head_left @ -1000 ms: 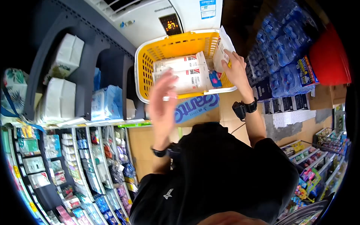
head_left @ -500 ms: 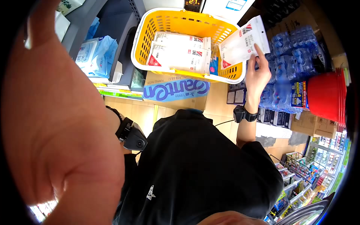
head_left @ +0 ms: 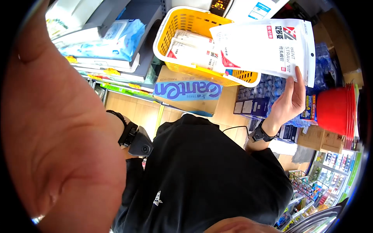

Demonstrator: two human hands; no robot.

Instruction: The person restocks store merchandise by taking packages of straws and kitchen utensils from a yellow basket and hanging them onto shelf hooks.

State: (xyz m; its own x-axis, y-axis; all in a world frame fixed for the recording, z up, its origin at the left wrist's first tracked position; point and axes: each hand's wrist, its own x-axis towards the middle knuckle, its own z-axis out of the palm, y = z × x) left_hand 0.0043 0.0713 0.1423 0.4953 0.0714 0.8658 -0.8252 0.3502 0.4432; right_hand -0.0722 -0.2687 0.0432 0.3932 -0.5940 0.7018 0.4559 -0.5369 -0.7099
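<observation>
My right hand [head_left: 289, 101] is closed on the lower edge of a white pack of bent straws [head_left: 254, 48], its thumb hidden behind or under it. That pack is tilted above the right end of a yellow shopping basket [head_left: 186, 70], covering part of its rim. Inside the basket lie more white packs [head_left: 194, 50] with red corners. Very close to the camera, my left hand [head_left: 62, 128] fills the left side, palm showing. Its fingers run out of view at the upper left, so whether it holds anything is hidden.
A cardboard box [head_left: 190, 91] stands below the basket. Blue-wrapped wipes [head_left: 124, 39] sit on the left shelf. To the right are shrink-wrapped water bottles [head_left: 264, 89], red buckets [head_left: 336, 112] and cartons [head_left: 322, 139]. A lit display [head_left: 218, 6] shows behind the basket.
My right hand has raised the straw pack toward the camera and to the right, partly out of the basket. The view has shifted slightly. My left hand stays close to the camera.
</observation>
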